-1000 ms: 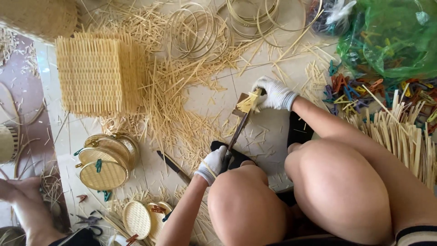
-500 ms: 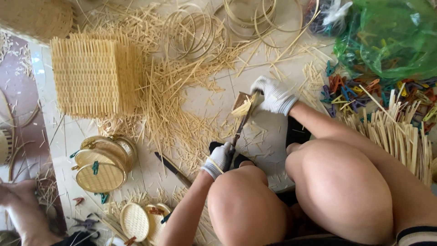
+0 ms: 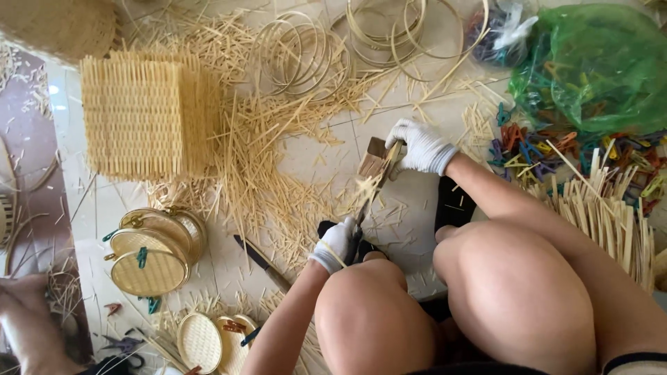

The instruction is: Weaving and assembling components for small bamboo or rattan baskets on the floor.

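My left hand (image 3: 336,243), in a white glove, grips the handle of a dark-bladed knife (image 3: 363,208) just above my left knee. The blade slants up to a small wooden block (image 3: 372,161) on the tiled floor. My right hand (image 3: 422,146), also gloved, presses a thin bamboo sliver (image 3: 391,154) against the top of the block where the blade's tip meets it. Pale shavings cling around the blade.
Loose bamboo splinters (image 3: 264,160) litter the floor. A stack of square woven baskets (image 3: 132,118) stands left, bamboo hoops (image 3: 299,48) above. A green plastic bag (image 3: 597,62), coloured clips (image 3: 528,146) and cut strips (image 3: 604,215) lie right. Round clipped lids (image 3: 149,253), a spare knife (image 3: 260,260), another person's limb (image 3: 28,323).
Both hands stay at the block and knife, shifting only slightly. The view has drifted a little, and the sliver under my right hand sits at a slightly different angle.
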